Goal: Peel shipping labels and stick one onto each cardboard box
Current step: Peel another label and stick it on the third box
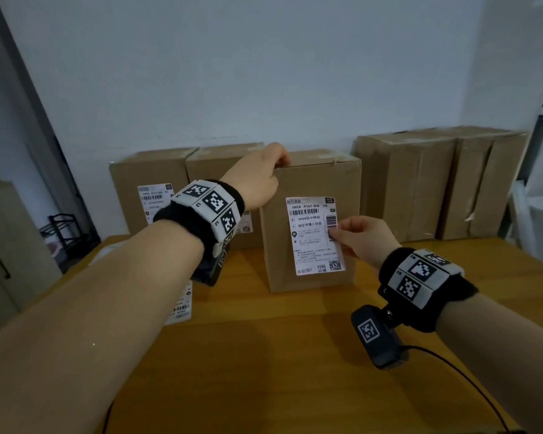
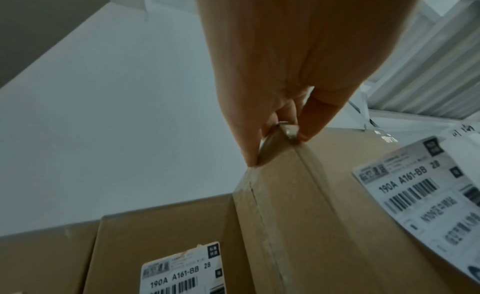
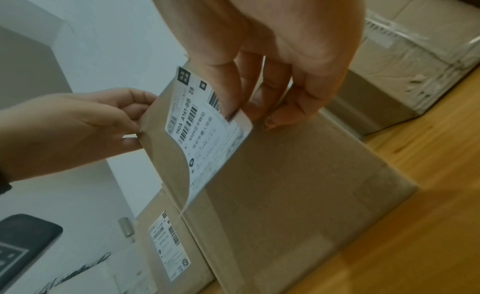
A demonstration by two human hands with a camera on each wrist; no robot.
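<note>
A brown cardboard box (image 1: 314, 183) stands upright on the wooden table (image 1: 264, 355). My left hand (image 1: 261, 173) grips its top left corner (image 2: 283, 138), thumb and fingers curled over the edge. A white shipping label (image 1: 311, 236) hangs against the box's front face. My right hand (image 1: 361, 236) pinches the label's right edge, thumb on its printed side (image 3: 228, 105). In the right wrist view the label (image 3: 205, 138) bows away from the cardboard (image 3: 298, 185), its lower part loose. The label's top edge shows in the left wrist view (image 2: 420, 187).
Two boxes bearing labels (image 1: 152, 198) stand behind at the left against the wall, one seen close (image 2: 182, 271). Taller taped boxes (image 1: 436, 183) stand at the back right. A sheet of labels (image 1: 179, 305) lies on the table under my left forearm.
</note>
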